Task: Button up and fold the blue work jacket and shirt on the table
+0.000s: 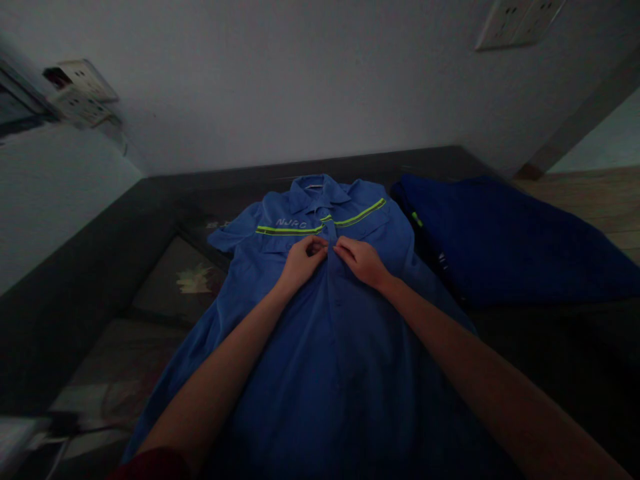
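Note:
A blue short-sleeved work shirt [320, 347] with yellow-green reflective stripes and white chest lettering lies face up on a dark surface, collar toward the wall. My left hand [303, 260] and my right hand [361, 260] meet at the front placket just below the stripes. Both have fingers curled and pinching the shirt's front edges near a button. The fingertips almost touch each other.
A folded dark blue garment [500, 240] lies to the right of the shirt. The dark surface [100, 287] has a raised border and a patterned patch [193, 279] at left. Wall sockets [83, 93] hang at upper left and upper right [520, 23]. Wooden floor shows at far right.

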Available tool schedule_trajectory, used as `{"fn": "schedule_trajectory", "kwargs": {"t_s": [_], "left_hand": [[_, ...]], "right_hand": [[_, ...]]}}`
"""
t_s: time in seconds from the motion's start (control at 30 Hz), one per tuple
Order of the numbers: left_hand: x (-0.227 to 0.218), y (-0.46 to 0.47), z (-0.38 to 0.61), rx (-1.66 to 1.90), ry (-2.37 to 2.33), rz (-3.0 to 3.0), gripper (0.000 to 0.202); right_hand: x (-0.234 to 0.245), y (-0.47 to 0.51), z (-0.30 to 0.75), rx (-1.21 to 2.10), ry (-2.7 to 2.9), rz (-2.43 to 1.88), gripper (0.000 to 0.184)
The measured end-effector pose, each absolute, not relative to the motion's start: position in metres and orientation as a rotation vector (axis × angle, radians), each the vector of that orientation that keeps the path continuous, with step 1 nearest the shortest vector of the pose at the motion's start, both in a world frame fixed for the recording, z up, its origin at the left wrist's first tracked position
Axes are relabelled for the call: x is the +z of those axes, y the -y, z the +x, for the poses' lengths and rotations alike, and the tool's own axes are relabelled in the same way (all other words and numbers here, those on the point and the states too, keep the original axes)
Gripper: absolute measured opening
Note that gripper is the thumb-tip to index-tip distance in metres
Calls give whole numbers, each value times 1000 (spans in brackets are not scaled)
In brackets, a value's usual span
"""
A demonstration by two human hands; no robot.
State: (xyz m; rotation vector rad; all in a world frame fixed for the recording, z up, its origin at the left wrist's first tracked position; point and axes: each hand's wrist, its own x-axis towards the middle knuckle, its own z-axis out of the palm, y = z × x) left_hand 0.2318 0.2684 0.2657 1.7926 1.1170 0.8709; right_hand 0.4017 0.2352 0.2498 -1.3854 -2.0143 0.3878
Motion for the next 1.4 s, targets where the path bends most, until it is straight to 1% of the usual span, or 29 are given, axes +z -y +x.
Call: {"fn": "schedule_trajectory", "kwargs": {"t_s": [0.03,0.1,0.17,0.23,0.4,0.77,0.93,1.17,1.27,1.4], "left_hand": [[269,-267,232,888,-1150,1838,18],[275,-264,232,888,-1211,1971,28],[278,-261,233,827,-1237,2089,32],[277,-260,234,775,-1213,2146,29],[268,-262,235,788,-1073,2086,16],[270,-260,238,738,-1150,2022,19],[268,-259,235,754,-1169,2139,16],[271,-254,236,782,-1182,2289,15],[271,-254,238,811,-1189,2169,15],[269,-257,239,790,-1142,2011,14]], "right_hand": [[250,-235,402,380,2009,-1388,25],[251,-234,401,365,2003,-1395,26],[251,-233,401,368,1988,-1392,25],[252,-233,400,412,1960,-1371,23],[251,-235,401,535,1867,-1283,25],[251,-237,401,698,1721,-1228,28],[251,-241,401,918,1626,-1191,34],[256,-240,398,1300,1314,-1229,39],[259,-240,400,1277,1332,-1260,40],[256,-241,402,1054,1443,-1298,43]]}}
